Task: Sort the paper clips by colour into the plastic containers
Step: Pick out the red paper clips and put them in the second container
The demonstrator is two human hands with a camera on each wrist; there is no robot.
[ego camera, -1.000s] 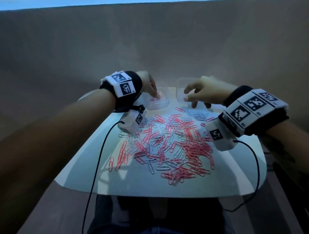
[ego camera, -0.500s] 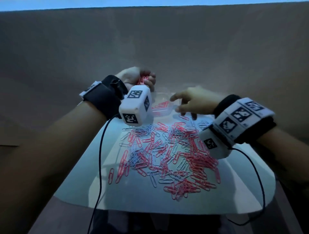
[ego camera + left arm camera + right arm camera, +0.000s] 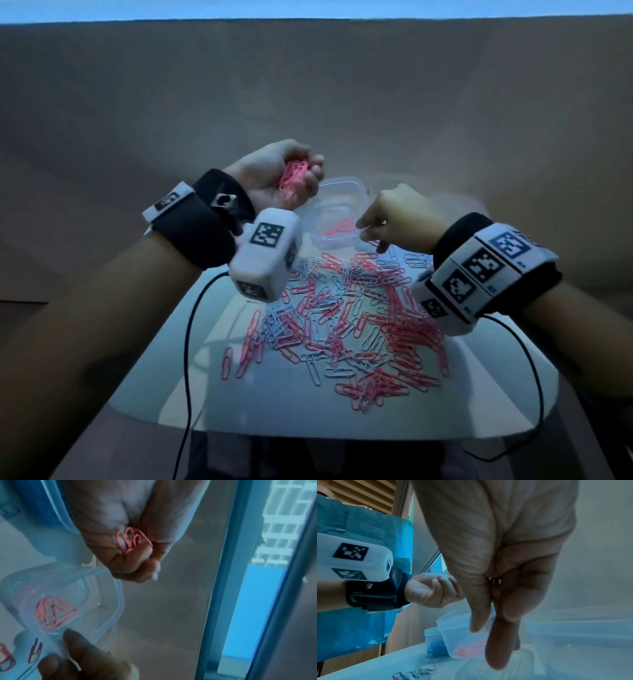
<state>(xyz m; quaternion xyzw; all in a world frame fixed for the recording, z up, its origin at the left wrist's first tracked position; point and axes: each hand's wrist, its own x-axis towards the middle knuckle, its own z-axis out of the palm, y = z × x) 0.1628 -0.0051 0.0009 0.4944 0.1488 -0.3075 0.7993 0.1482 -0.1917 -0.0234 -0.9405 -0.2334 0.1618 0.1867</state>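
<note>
My left hand (image 3: 303, 171) is raised palm up to the left of a clear plastic container (image 3: 342, 192) and cups a bunch of pink paper clips (image 3: 293, 178). In the left wrist view its curled fingers (image 3: 130, 561) hold those pink clips (image 3: 132, 539). A few pink clips (image 3: 339, 228) lie inside the container (image 3: 106, 588), which looks tilted. My right hand (image 3: 366, 233) pinches the container's near right rim, thumb (image 3: 82, 649) on the wall. A mixed pile of pink and pale clips (image 3: 359, 315) is spread over the white table (image 3: 274, 411).
A second clear container (image 3: 394, 181) stands behind my right hand at the table's far edge. Black cables (image 3: 186, 342) run from both wrist units over the table's front. A plain wall rises behind the table.
My left hand came up from the container and turned palm up with pink clips in it. My right hand moved left to the container's rim.
</note>
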